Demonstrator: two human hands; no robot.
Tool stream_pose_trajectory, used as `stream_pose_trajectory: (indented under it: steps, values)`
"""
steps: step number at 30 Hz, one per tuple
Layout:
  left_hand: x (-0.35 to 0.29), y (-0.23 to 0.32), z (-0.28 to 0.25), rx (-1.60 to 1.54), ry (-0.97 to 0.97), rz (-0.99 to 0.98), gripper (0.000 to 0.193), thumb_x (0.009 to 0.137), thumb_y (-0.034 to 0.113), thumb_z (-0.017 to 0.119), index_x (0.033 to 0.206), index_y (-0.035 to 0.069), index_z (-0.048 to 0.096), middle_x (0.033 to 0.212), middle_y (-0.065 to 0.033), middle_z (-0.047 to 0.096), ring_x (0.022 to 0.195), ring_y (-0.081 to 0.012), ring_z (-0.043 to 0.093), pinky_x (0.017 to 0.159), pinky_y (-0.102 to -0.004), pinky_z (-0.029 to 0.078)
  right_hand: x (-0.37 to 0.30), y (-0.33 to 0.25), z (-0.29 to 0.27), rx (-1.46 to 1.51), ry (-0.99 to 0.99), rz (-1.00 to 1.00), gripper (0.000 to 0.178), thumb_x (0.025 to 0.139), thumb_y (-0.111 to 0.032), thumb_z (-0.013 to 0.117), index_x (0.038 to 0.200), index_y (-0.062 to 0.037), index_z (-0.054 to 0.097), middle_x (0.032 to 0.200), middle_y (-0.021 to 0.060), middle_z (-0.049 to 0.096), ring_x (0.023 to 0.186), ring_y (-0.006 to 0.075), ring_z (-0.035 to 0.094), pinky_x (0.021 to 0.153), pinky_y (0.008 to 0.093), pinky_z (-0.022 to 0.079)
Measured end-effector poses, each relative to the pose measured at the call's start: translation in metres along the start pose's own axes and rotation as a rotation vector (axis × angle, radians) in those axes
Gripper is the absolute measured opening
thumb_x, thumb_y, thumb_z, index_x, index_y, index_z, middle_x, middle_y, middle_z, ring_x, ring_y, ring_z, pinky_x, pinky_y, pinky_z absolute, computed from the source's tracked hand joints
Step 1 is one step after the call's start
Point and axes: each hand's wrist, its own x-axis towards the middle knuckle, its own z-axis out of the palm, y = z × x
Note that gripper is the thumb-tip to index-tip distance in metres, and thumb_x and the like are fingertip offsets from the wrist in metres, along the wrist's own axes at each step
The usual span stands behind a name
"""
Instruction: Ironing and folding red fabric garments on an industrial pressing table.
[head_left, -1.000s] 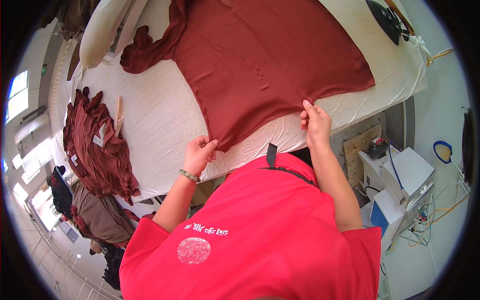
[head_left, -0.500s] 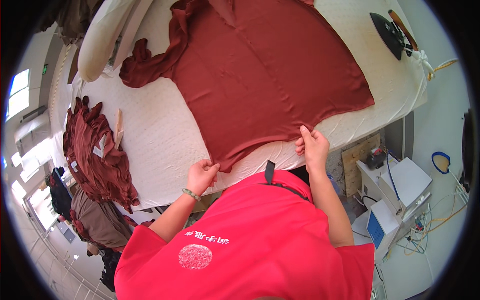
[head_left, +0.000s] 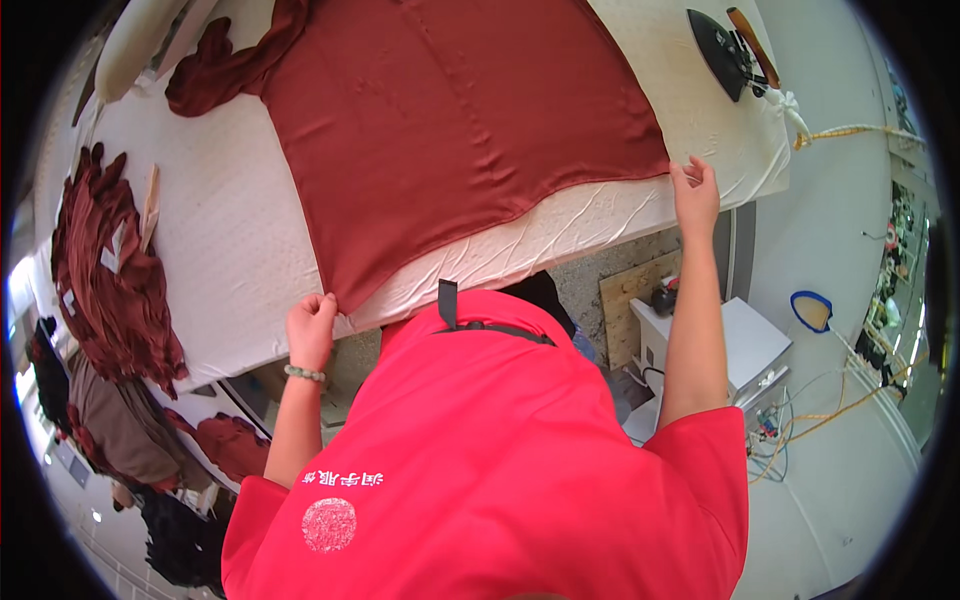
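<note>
A dark red blouse (head_left: pixel 450 120) lies spread over the padded white ironing table (head_left: pixel 230 240), its hem toward me and one sleeve bunched at the far left. My left hand (head_left: pixel 312 328), with a beaded bracelet on the wrist, pinches the near left corner of the hem. At the right end of the hem, my right hand (head_left: pixel 695 195) grips the other corner between thumb and fingers. The hem sags slightly in a curve between the two hands. Faint creases run down the middle of the cloth.
An iron (head_left: pixel 728 55) with a wooden handle rests at the table's far right. To the left lies a heap of dark red garments (head_left: pixel 105 265). A padded white arm (head_left: pixel 135 50) juts over the far left corner. A white machine (head_left: pixel 715 340) stands below the table's right side.
My right hand has moved from the middle of the hem out to its right corner. The left hand still holds the left corner. The whole view has shifted, so the table appears further left.
</note>
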Motion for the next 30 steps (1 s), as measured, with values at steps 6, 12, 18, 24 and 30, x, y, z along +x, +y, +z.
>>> stream_pose_trajectory:
  steps: [6,12,18,24,30]
  values:
    - [-0.033,0.078,0.072,0.468,0.503,0.629,0.012,0.091,0.016,0.072,0.089,0.005,0.068,0.086,-0.0122,0.068,0.079,-0.0303,0.066,0.071,-0.0388,0.052,0.053,0.028,0.009,-0.070,-0.514,-0.006,0.031,0.088,-0.029,0.080,0.098,-0.0020,0.068,0.079,0.0028,0.068,0.071,0.0122,0.061,0.066,0.0288,0.050]
    - [0.006,0.174,0.241,0.607,0.471,1.117,0.043,0.095,0.030,0.066,0.135,0.013,0.061,0.147,-0.0119,0.052,0.140,-0.0306,0.045,0.117,-0.0492,0.033,0.059,0.013,-0.002,0.106,-0.753,0.044,0.027,0.089,-0.026,0.079,0.091,-0.0024,0.067,0.072,-0.0007,0.064,0.063,0.0101,0.055,0.058,0.0279,0.045]
    - [0.025,0.175,0.266,0.876,0.480,1.081,0.060,0.098,0.045,0.058,0.151,0.018,0.047,0.162,-0.0096,0.035,0.152,-0.0290,0.027,0.124,-0.0536,0.017,0.091,0.032,0.000,0.247,-0.688,-0.354,0.019,0.091,-0.020,0.076,0.092,-0.0025,0.068,0.069,0.0034,0.064,0.063,0.0125,0.057,0.061,0.0284,0.047]
    - [0.017,0.176,0.266,0.879,0.495,1.120,0.057,0.096,0.041,0.063,0.147,0.017,0.052,0.159,-0.0096,0.040,0.150,-0.0311,0.031,0.123,-0.0535,0.019,0.090,0.037,0.004,0.120,-0.711,-0.408,0.020,0.089,-0.019,0.076,0.101,-0.0052,0.068,0.079,0.0067,0.067,0.069,0.0158,0.063,0.066,0.0309,0.051]
    - [0.001,0.138,0.241,0.507,0.695,1.030,0.043,0.091,0.023,0.069,0.132,0.012,0.062,0.141,-0.0106,0.055,0.136,-0.0319,0.047,0.115,-0.0513,0.033,0.070,-0.016,-0.010,0.056,-0.450,-0.794,0.038,0.085,-0.017,0.077,0.120,-0.0090,0.065,0.114,0.0118,0.065,0.102,0.0276,0.064,0.089,0.0389,0.051]
